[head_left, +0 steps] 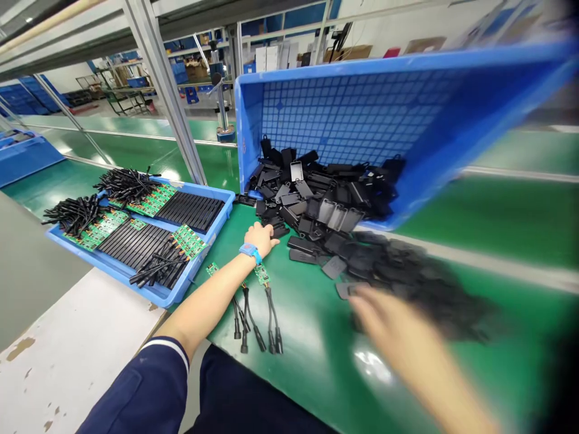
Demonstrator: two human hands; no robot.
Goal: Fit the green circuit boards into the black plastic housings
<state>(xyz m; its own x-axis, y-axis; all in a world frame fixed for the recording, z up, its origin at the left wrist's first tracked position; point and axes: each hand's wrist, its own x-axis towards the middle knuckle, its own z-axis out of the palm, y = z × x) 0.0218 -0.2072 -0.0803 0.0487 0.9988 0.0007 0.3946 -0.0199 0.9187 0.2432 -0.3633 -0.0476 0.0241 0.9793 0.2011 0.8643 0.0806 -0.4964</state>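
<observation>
A big blue crate (407, 90) is tipped on its side on the green bench, and a heap of black plastic housings (325, 205) spills out of it onto the mat. My left hand (263, 236), with a blue wristband, lies flat with its fingers stretched out against the near edge of that heap. My right hand (384, 316) is smeared by motion; it reaches over the spread of black housings (407, 271) on the right, and its fingers cannot be made out.
A shallow blue tray (199, 271) on the left holds green circuit boards, black strips and bundles of black cables. Small boards with black cables (257, 313) lie on the green mat (316, 349) before me. An aluminium frame post (167, 96) rises behind the tray.
</observation>
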